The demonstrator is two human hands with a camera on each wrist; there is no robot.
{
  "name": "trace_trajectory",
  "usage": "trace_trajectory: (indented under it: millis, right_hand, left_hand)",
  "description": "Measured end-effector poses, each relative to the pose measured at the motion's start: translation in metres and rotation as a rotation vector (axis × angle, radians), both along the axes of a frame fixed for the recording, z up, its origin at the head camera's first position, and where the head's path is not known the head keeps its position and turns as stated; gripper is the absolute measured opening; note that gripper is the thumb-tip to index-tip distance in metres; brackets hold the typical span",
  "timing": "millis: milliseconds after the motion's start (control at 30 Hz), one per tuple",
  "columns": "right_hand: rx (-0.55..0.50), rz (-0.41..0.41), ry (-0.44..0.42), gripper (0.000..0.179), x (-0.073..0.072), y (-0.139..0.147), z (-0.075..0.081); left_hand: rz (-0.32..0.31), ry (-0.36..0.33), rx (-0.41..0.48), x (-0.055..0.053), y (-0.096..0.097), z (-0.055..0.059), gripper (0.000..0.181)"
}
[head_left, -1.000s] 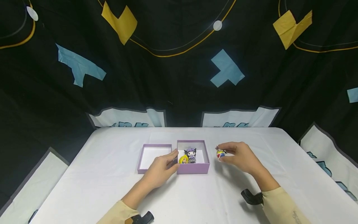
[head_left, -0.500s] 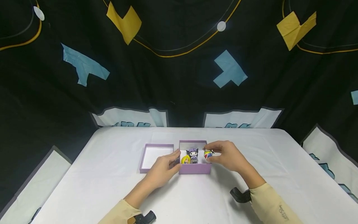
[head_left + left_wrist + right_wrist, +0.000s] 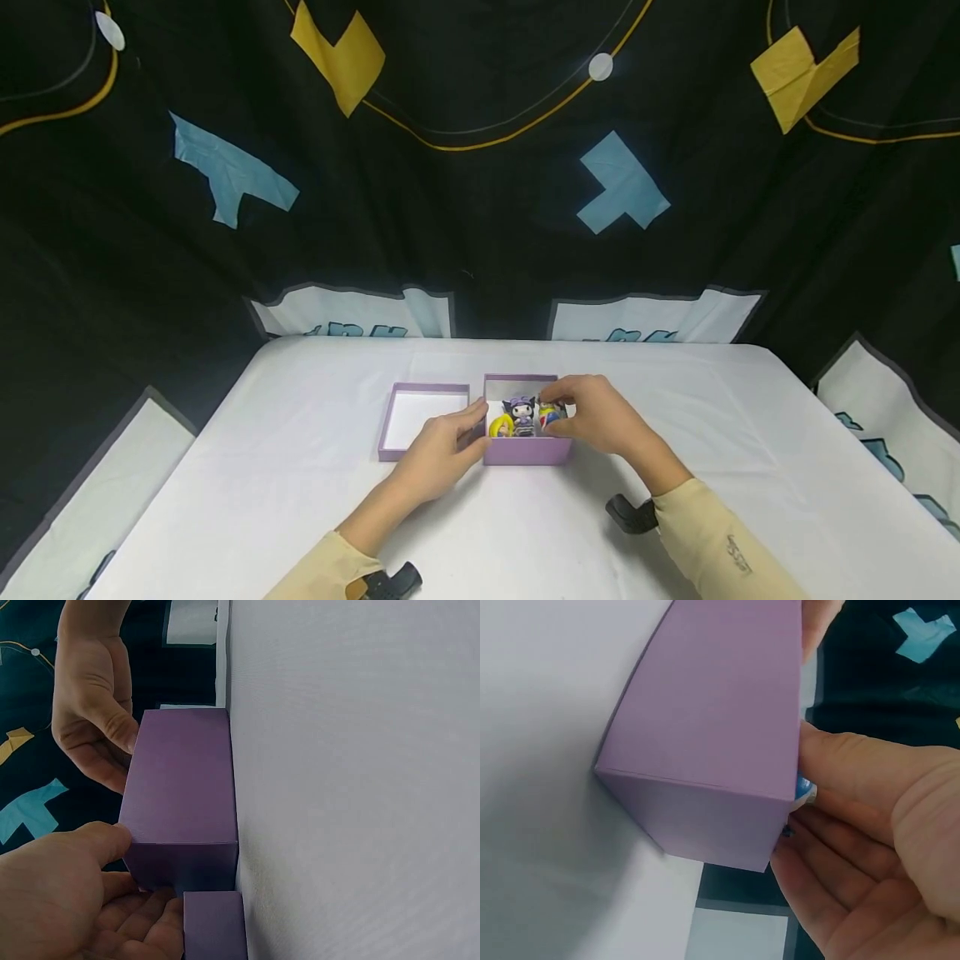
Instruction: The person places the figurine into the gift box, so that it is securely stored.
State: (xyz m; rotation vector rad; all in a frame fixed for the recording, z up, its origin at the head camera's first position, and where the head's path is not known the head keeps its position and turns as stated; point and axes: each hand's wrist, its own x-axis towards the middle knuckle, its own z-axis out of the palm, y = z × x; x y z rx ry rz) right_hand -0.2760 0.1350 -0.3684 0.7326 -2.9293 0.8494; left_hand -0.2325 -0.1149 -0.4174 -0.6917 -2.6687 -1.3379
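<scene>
A purple box point(image 3: 527, 452) stands uncovered on the table, its white inside showing in the head view. In it are a yellow-haired figurine point(image 3: 501, 426) and, beside that, a figurine with a purple and black hood point(image 3: 522, 414). My right hand point(image 3: 596, 417) pinches a third figurine point(image 3: 551, 414), coloured red, blue and yellow, inside the box at its right end. Only a blue and white bit of this figurine point(image 3: 805, 791) shows past the rim in the right wrist view. My left hand point(image 3: 441, 450) rests against the box's left side, its thumb near the front corner.
A shallow purple lid point(image 3: 386, 455) lies just left of the box, white side up, partly behind my left hand. White cloth covers the table point(image 3: 315, 492). A dark patterned curtain point(image 3: 480, 233) hangs behind its far edge.
My right hand has moved left from outside the box, carrying the colourful figurine over the right wall and down inside. The left hand stays at the box's left side.
</scene>
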Motion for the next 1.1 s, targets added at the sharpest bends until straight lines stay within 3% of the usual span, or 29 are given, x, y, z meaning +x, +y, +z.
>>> trace_trajectory:
  millis: [167, 400, 833, 1100]
  right_hand:
    - [0.103, 0.001, 0.031, 0.038, -0.003, -0.006, 0.003]
    - [0.166, -0.018, -0.012, 0.033, -0.009, -0.015, 0.003]
    - [0.38, 0.073, 0.052, 0.019, -0.016, -0.021, 0.009]
    - [0.482, 0.088, 0.032, 0.015, -0.023, -0.028, 0.01]
  left_hand:
    - [0.001, 0.007, -0.004, 0.0, 0.0, 0.001, 0.052]
    - [0.008, 0.001, -0.005, -0.001, 0.0, 0.0, 0.053]
    - [0.006, 0.007, -0.008, -0.001, 0.001, 0.0, 0.053]
    - [0.018, 0.016, -0.023, 0.0, 0.001, 0.0, 0.053]
